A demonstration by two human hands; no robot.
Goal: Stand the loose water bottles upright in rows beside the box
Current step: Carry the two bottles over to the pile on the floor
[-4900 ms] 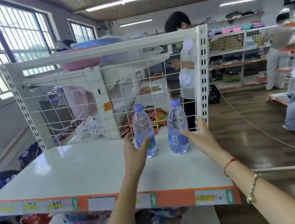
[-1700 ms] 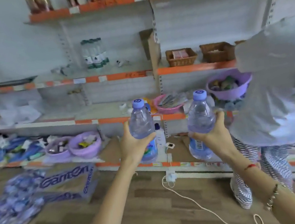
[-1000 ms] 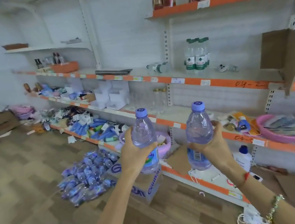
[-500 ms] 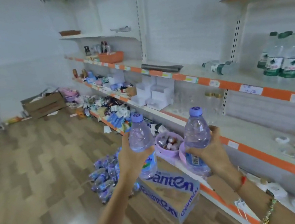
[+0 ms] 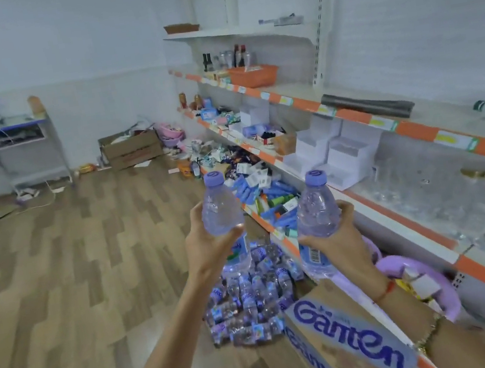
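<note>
Your left hand (image 5: 210,248) and right hand (image 5: 339,244) each grip a bottle upright; pile (image 5: 249,302) lies straight below, left of box (image 5: 343,338), left hand nearer.

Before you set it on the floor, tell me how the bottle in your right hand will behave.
The right-hand bottle looks full, so probably heavy for its size. Tall on a narrow base, it may tip if nudged. Round-bodied, it would likely roll if it fell, like the pile of bottles lying there.

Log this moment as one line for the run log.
left hand: holds bottle upright | right hand: holds bottle upright | pile of bottles: on floor beside Ganten box | placement: not yet done
</note>
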